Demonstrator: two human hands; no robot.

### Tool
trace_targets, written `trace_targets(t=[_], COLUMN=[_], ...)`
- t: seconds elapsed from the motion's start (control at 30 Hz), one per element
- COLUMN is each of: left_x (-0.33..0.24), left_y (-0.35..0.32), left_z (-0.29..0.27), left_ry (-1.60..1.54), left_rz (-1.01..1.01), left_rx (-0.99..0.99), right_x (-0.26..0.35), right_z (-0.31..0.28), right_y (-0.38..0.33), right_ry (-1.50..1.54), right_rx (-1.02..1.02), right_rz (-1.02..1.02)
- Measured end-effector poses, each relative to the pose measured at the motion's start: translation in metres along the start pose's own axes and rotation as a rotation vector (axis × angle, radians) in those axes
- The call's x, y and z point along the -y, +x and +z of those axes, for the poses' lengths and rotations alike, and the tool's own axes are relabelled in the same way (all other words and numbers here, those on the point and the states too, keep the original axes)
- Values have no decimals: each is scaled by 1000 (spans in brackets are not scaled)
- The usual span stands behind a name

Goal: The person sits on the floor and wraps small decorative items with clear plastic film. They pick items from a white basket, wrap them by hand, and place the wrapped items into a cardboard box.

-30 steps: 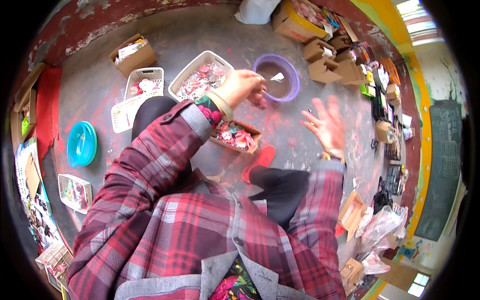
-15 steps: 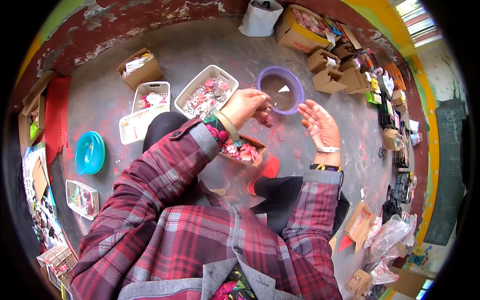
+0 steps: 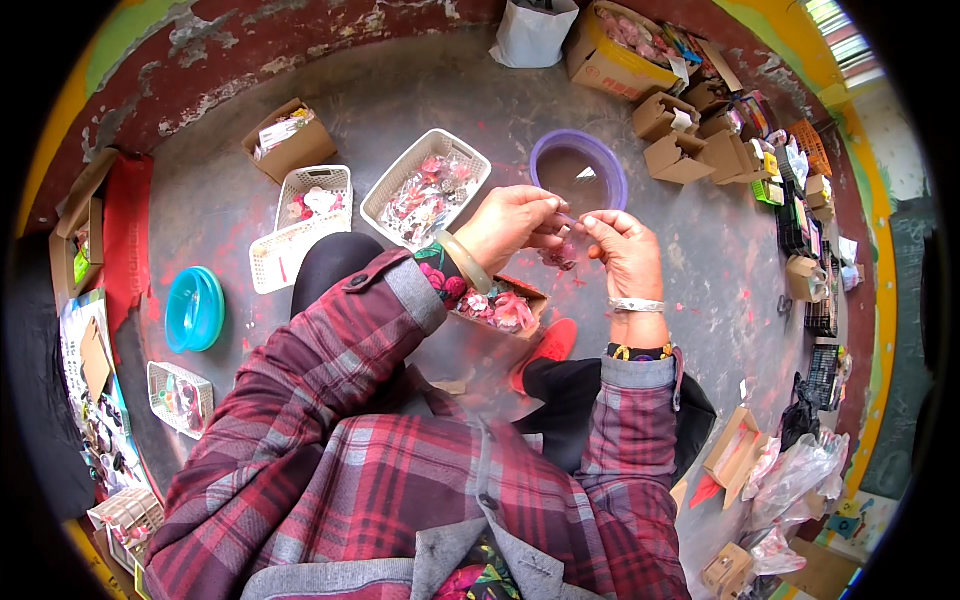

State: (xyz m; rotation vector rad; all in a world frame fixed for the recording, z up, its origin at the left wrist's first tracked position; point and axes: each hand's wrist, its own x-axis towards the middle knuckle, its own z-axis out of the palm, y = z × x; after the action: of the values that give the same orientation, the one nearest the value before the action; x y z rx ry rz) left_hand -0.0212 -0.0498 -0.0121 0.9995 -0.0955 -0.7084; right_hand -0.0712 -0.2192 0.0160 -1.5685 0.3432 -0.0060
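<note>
My right hand [image 3: 630,255], held well apart a second ago, now meets my left hand [image 3: 515,230] at a small clear packet [image 3: 560,256] with pinkish contents, so this looks like two-handed work now. My left hand pinches the packet's upper edge; my right closes in there too, but I cannot tell whether it grips. The packet hangs between them, near the purple basin [image 3: 618,170], which holds a white scrap [image 3: 586,174]. The white basket [image 3: 382,222] holds pink pieces [image 3: 432,180] in clear wrapping; the cardboard box [image 3: 541,305], pink artificial flowers [image 3: 511,311].
</note>
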Motion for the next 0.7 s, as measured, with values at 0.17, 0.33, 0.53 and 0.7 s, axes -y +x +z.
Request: trace_targets(t=[0.17, 0.33, 0.53, 0.7], left_x=[1, -4, -2, -9], left_y=[-1, -2, 0, -5], left_z=[-3, -3, -9, -6], left_ry=[-60, 64, 84, 83], left_rz=[-1, 38, 53, 20], left_rx=[11, 27, 30, 46], right_x=[-2, -5, 0, 4], right_z=[0, -5, -1, -3], right_y=[-3, -1, -2, -5], right_ry=[111, 199, 167, 143], right_rx=[9, 38, 90, 119], right_rz=[-64, -11, -33, -65])
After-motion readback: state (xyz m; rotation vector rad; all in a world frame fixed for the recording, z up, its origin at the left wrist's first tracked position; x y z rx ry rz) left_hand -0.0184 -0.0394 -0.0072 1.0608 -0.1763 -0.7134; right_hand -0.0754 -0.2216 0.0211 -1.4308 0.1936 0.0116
